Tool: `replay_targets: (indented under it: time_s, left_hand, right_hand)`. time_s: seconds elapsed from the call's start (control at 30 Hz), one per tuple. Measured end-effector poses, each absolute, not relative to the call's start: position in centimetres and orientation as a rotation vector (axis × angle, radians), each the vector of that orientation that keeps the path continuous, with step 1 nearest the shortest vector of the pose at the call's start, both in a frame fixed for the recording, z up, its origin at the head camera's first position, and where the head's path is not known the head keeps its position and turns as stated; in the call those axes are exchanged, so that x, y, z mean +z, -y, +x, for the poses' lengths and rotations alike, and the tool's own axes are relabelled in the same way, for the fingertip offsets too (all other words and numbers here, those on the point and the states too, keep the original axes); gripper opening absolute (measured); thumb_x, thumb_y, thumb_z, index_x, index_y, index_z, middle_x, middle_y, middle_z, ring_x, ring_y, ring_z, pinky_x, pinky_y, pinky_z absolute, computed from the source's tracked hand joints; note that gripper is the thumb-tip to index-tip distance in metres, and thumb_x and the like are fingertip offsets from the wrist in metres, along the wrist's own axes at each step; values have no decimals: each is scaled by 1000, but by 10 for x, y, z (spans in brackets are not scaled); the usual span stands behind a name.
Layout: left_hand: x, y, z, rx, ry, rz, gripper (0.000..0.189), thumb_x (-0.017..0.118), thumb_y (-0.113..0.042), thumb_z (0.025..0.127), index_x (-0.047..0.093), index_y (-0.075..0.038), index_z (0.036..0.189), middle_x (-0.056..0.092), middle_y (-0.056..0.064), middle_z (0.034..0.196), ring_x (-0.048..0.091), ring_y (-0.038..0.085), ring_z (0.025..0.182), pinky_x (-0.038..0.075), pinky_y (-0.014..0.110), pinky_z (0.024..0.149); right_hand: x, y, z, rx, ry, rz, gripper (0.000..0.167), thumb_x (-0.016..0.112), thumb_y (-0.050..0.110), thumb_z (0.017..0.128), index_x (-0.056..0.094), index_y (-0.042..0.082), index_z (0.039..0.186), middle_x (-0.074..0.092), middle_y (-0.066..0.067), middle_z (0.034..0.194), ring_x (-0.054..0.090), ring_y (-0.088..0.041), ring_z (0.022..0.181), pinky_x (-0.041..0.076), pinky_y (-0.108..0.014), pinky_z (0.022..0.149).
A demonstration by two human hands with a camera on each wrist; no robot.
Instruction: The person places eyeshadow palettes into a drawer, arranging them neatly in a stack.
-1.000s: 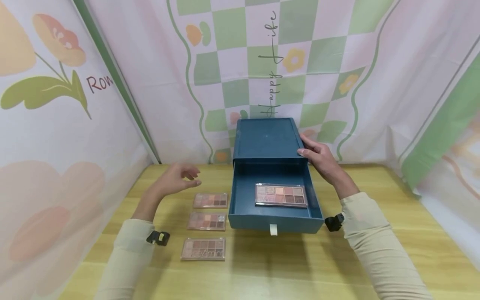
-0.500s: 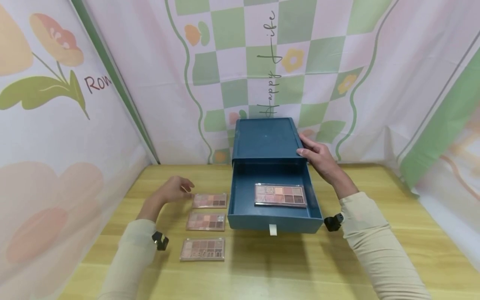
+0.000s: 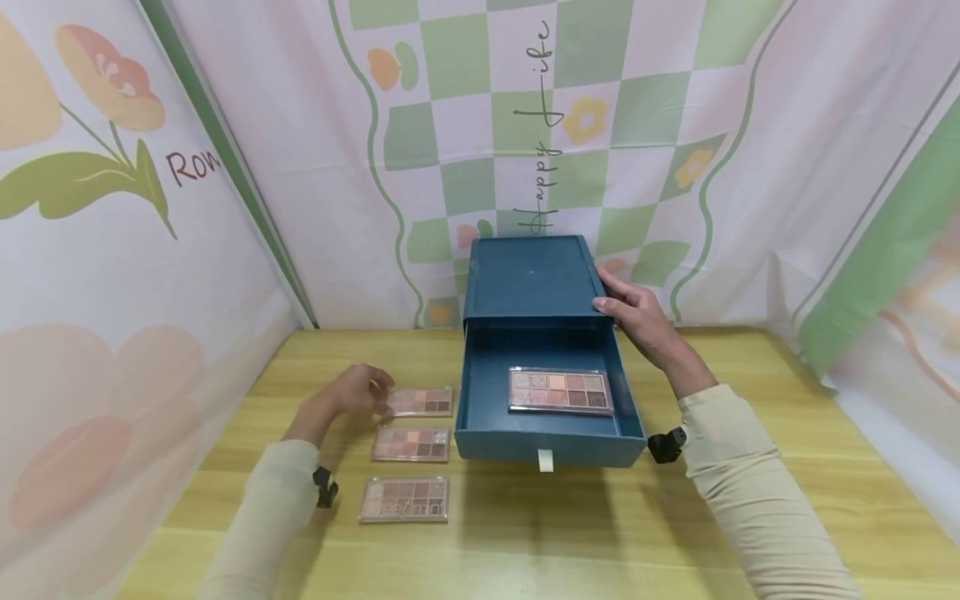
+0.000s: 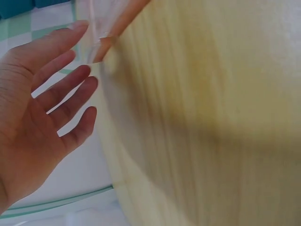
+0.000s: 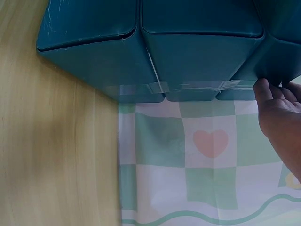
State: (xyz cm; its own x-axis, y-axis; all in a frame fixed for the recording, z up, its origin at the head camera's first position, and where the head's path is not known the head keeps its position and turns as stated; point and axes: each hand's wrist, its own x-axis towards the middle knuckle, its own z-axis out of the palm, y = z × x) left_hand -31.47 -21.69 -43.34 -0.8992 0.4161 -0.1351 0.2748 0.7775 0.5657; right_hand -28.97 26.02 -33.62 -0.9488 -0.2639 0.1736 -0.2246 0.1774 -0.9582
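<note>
The thumb and fingers of my left hand are spread at the left end of the farthest eyeshadow palette on the table. In the left wrist view the relaxed fingertips lie right at that palette's clear edge. My right hand rests on the right side of a dark blue drawer cabinet, thumb over the top edge. Its top drawer is pulled out and has a white tab. One eyeshadow palette lies inside, towards the right.
Two more eyeshadow palettes, a middle one and a near one, lie in a column left of the drawer. Further cabinet tiers show in the right wrist view. A patterned curtain hangs behind the wooden table.
My left hand has come down from above the table to the left end of the farthest palette. The right hand stays on the cabinet, and the palettes have not moved.
</note>
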Motion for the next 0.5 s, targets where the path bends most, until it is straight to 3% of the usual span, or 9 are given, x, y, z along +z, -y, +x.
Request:
replay_targets:
  time_s: [0.13,0.23,0.37,0.5]
  left_hand:
    - [-439,214,-314,827,-2727,481,65,91,-23,73,65,0,128,68,22,126,66,35,115,55,49,102]
    - [-444,213,-314,869,-2711,446,69,92,-23,72,63,-1,131,65,23,132,62,39,123,51,53,108]
    - [-449,212,-312,925,-2690,417,69,91,-19,72,62,-2,132,61,23,138,56,42,130,45,56,113]
    - [-452,210,-311,951,-2687,394,66,90,-15,72,62,-2,131,62,20,136,58,39,128,46,54,113]
  right_hand:
    - [-336,-260,-290,-1940,-2374,-496,67,49,22,106,14,13,163,7,-10,173,9,-30,160,19,-47,128]
    - [-336,-260,-290,-1947,-2369,-498,67,49,21,106,14,14,163,6,-10,173,9,-31,160,19,-47,129]
    - [-335,-259,-289,-1949,-2371,-504,67,49,22,106,15,14,162,8,-10,172,11,-31,160,28,-33,126]
    - [-335,-259,-288,-1949,-2376,-505,66,49,22,106,15,13,162,9,-11,172,13,-31,159,39,-13,111]
